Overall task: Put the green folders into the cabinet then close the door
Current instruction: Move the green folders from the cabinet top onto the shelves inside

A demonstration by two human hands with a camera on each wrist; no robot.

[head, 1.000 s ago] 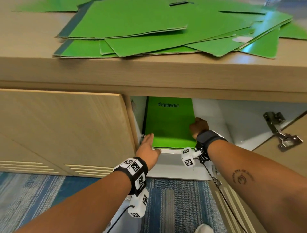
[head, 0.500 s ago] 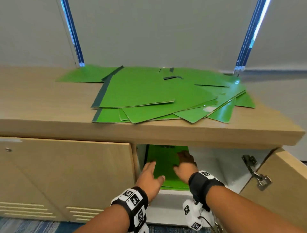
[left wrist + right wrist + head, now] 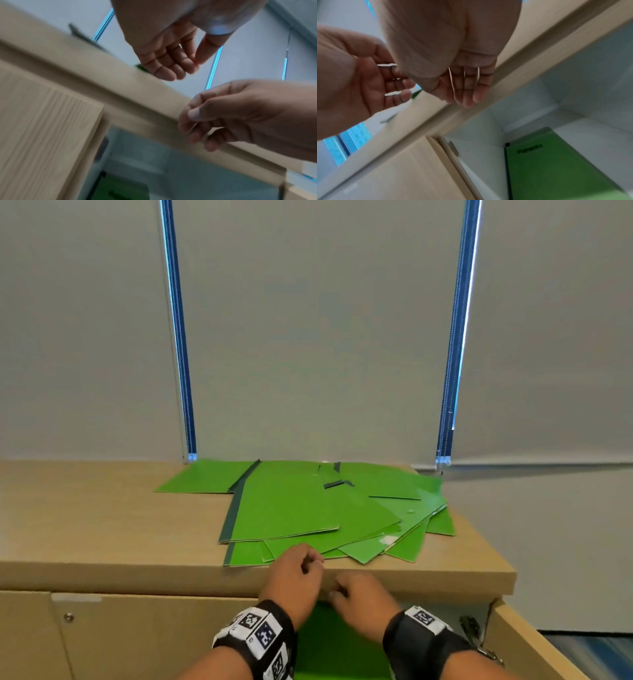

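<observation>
1. The left hand (image 3: pixel 294 578) was seen raised at the front edge of the countertop (image 3: pixel 102 529), its fingers loosely curled and nothing held in them.
2. The right hand (image 3: pixel 363 599) was found just beside it, slightly lower, fingers relaxed and likewise empty.
3. Just beyond both hands, the scattered pile of green folders (image 3: pixel 308 508) was lying on the countertop, with the nearest edges close to the left fingertips.
4. Below the hands, one folder (image 3: pixel 556 166) was already laid flat inside the cabinet (image 3: pixel 530 115), against its left wall; the door (image 3: pixel 534 642) to the right of the right hand was left open.
5. The step in hand was judged to be a reach for the next folder. The topmost sheet would best be lifted by its near edge, so that the sheets beneath are not dragged off.
6. The pile was shown only by the head view; the cabinet's interior and the empty palms were shown clearly only by the wrist views.
</observation>
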